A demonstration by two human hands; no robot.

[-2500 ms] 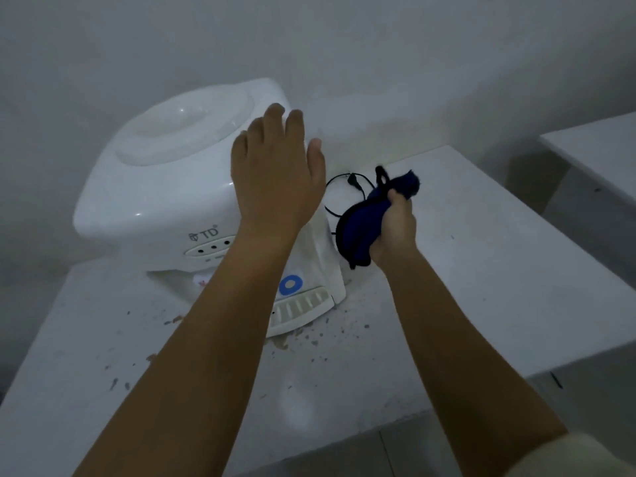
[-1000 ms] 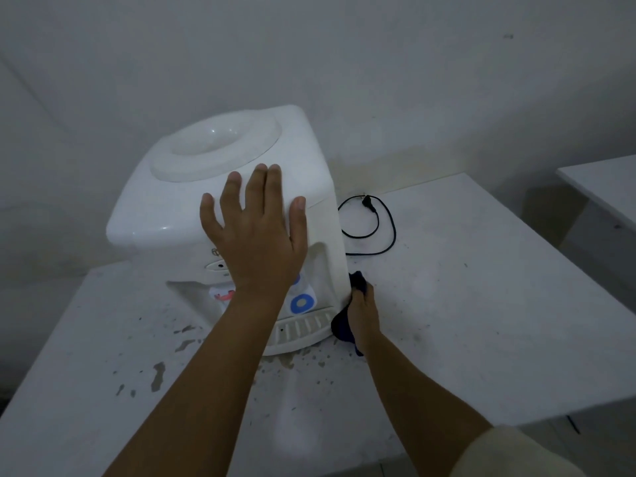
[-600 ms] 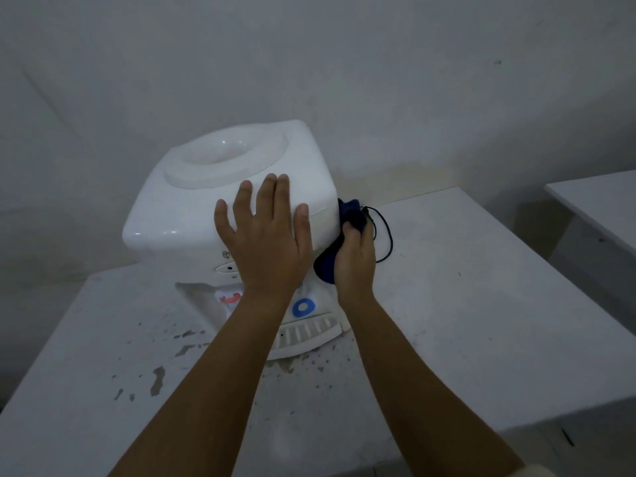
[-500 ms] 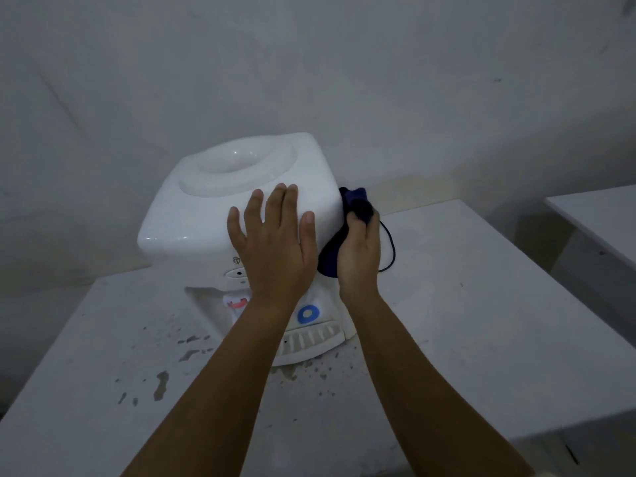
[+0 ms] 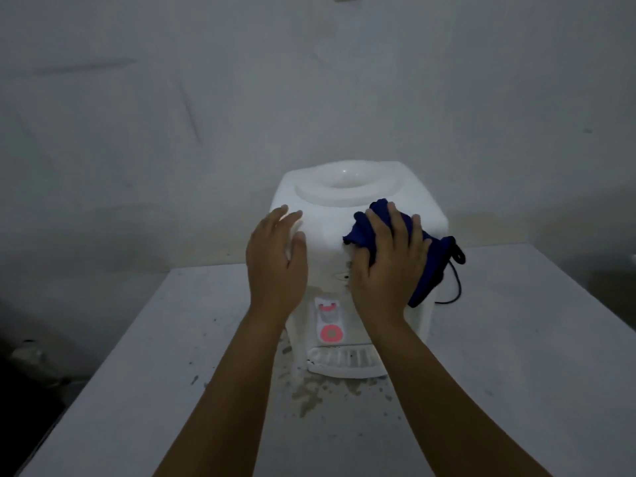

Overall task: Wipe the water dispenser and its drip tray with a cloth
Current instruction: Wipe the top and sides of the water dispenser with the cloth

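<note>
The left hand (image 5: 275,263), fingers spread flat, steadies the dispenser (image 5: 358,235) at frame centre, on its left shoulder. Right of it, the right hand (image 5: 387,266) presses the blue cloth (image 5: 425,270) onto the front right corner, fingers straight. The tray (image 5: 344,363) sits low at the front, seemingly not yet wiped. A hard push could slide the light, bottle-less unit on the table (image 5: 516,339). The loose cloth end may snag the black cord (image 5: 456,280) at right; stains (image 5: 309,397) lie before the tray.

Water dispenser (image 5: 358,215) on table (image 5: 516,356); drip tray (image 5: 344,364) at its front base.
</note>
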